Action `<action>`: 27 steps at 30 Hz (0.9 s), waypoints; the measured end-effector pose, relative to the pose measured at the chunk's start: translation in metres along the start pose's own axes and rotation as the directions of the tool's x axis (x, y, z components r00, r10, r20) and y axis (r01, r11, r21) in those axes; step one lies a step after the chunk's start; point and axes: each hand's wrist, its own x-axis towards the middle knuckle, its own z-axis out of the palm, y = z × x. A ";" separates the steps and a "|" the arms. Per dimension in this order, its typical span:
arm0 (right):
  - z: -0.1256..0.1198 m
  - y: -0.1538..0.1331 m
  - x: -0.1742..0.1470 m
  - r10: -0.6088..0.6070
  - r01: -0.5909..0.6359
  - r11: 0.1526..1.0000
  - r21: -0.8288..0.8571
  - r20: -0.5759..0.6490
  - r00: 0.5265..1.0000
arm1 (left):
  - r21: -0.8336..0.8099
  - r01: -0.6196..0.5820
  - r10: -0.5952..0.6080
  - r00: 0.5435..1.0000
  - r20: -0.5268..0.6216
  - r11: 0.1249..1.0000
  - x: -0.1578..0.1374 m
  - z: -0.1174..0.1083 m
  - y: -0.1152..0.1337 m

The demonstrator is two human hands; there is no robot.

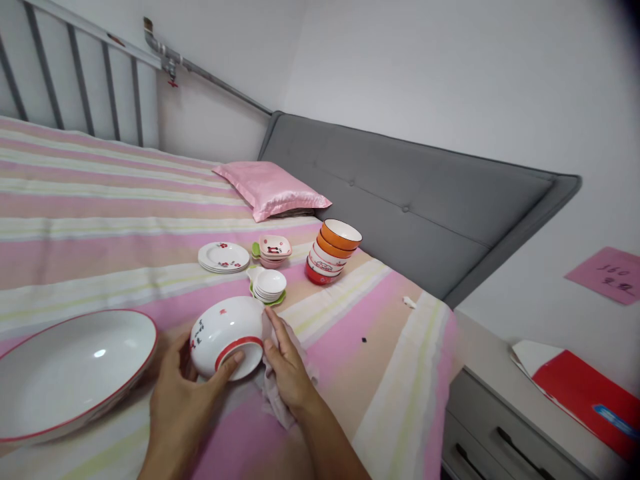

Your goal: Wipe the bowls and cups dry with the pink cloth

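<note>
A white bowl (223, 327) with a red foot ring and small printed figures is tipped on its side above the bed, its base turned toward me. My left hand (185, 397) grips it from the left, thumb by the foot ring. On the opposite side, my right hand (290, 373) presses a crumpled pale cloth (277, 401) against the bowl. The cloth hangs below the right fingers. Just beyond the bowl sit stacked small white dishes (271, 283). A large red-rimmed dish (85, 360) lies left of my left hand.
Behind the bowl are stacked flowered plates (223, 256), small pink dishes (275, 247) and a tall stack of bowls (333, 253). A pink pillow (275, 187) lies near the grey headboard (400, 187). At right stands a nightstand (493, 413) with a red packet (590, 393).
</note>
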 end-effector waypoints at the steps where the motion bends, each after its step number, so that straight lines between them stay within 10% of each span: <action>1: 0.000 0.000 -0.001 -0.016 0.015 0.999 -0.033 -0.005 1.000 | 0.014 -0.009 0.009 1.000 0.002 1.000 0.000 0.000 -0.001; 10: 0.003 -0.017 -0.011 -0.289 0.253 0.865 -0.433 -0.018 0.957 | 0.383 -0.295 0.283 0.955 0.090 0.875 -0.008 0.001 -0.018; 18: 0.008 -0.041 -0.017 -0.389 0.408 0.612 -0.678 0.191 0.901 | 0.430 -0.561 0.528 0.824 0.207 0.707 -0.011 0.000 -0.028; 27: 0.010 -0.047 -0.013 -0.378 0.365 0.633 -0.683 0.139 0.915 | 0.434 -0.583 0.536 0.810 0.239 0.687 -0.012 0.001 -0.020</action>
